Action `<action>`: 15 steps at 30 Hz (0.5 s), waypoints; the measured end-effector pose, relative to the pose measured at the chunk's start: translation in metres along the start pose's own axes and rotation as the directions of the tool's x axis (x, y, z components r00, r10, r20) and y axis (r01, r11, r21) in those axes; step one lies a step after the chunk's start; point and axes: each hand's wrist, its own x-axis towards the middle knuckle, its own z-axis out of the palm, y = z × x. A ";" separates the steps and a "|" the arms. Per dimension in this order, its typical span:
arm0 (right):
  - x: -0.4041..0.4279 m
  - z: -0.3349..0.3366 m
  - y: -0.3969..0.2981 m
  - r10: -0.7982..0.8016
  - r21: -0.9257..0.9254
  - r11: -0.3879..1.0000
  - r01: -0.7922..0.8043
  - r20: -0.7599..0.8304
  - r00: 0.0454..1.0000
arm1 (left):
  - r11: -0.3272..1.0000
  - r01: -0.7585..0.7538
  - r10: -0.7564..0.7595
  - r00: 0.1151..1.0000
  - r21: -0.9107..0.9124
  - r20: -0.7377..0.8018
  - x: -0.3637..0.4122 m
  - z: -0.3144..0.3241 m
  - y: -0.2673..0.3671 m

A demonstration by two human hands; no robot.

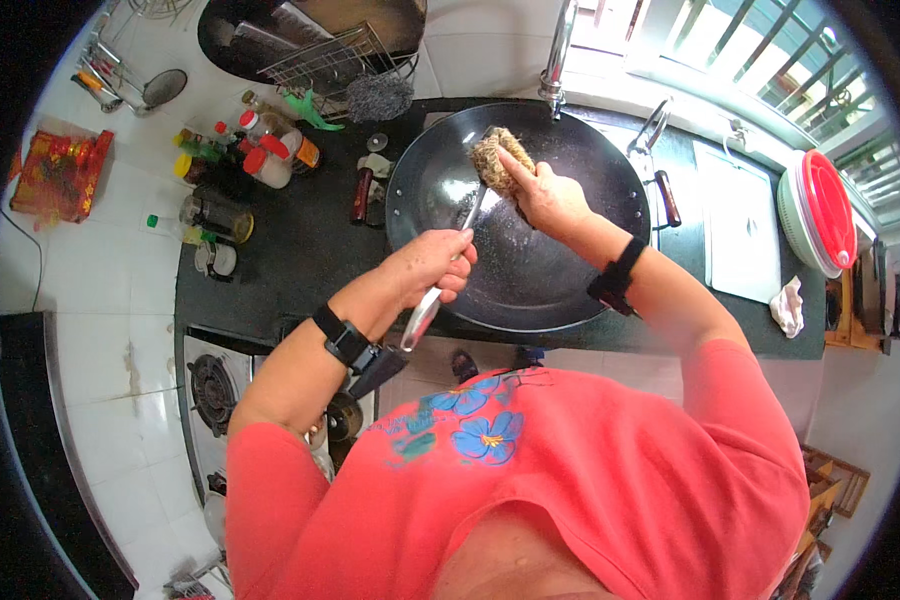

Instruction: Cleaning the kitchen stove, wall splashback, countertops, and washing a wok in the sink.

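My left hand [439, 266] grips the metal handle [424, 319] of a long kitchen utensil, which slants up over a large black wok [532, 277]. A brown fibrous scrubber, like a loofah [499, 161], is in my right hand [551, 199], pressed around the utensil's far end. That end is hidden, so I cannot tell its kind. Wet drops and bright reflections show on the wok's inner surface. The wok sits at the sink below a chrome faucet [552, 75], and a brown side handle [667, 199] sticks out at its right.
Seasoning bottles and jars [270, 161] stand at left on the dark countertop [315, 247]. A wire rack [330, 64] hangs behind them. Right of the wok are a white board [742, 217], a colander with a red basket [829, 210] and a crumpled cloth [787, 306]. A gas burner [214, 394] lies lower left.
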 end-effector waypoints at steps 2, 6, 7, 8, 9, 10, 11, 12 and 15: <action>0.016 0.016 0.024 0.059 -0.073 0.996 -0.059 -0.008 0.998 | 0.999 0.022 -0.022 1.000 -0.029 -0.007 -0.004 0.008 0.005; 0.024 0.021 0.042 0.071 -0.150 0.985 -0.082 -0.078 0.994 | 0.991 0.039 -0.038 0.999 -0.125 0.013 -0.002 0.009 0.003; 0.017 0.019 0.032 0.033 -0.183 0.982 -0.047 -0.083 0.996 | 0.981 0.042 -0.035 0.999 -0.188 0.041 -0.001 0.007 0.002; 0.013 0.016 0.020 -0.039 -0.193 0.981 0.033 -0.030 0.999 | 0.980 0.041 -0.035 0.999 -0.196 0.036 0.002 0.006 0.001; 0.007 0.015 0.007 -0.110 -0.200 0.973 0.112 0.022 0.994 | 0.973 0.049 -0.041 0.998 -0.224 0.041 0.007 0.005 0.002; 0.001 0.019 -0.004 -0.186 -0.102 0.978 0.184 -0.007 0.983 | 0.967 0.055 -0.044 0.998 -0.251 0.047 0.012 0.004 0.002; -0.004 0.017 -0.010 -0.219 -0.140 0.965 0.223 0.041 0.975 | 0.965 0.051 -0.041 0.998 -0.257 0.045 0.014 0.003 0.002; -0.004 0.016 -0.005 -0.197 -0.161 0.965 0.206 0.068 0.978 | 0.970 0.070 -0.063 0.997 -0.234 0.038 0.016 0.004 0.000; -0.001 0.017 0.030 -0.073 -0.322 0.940 0.114 0.137 0.988 | 0.976 0.103 -0.098 0.995 -0.189 0.037 0.014 0.010 -0.001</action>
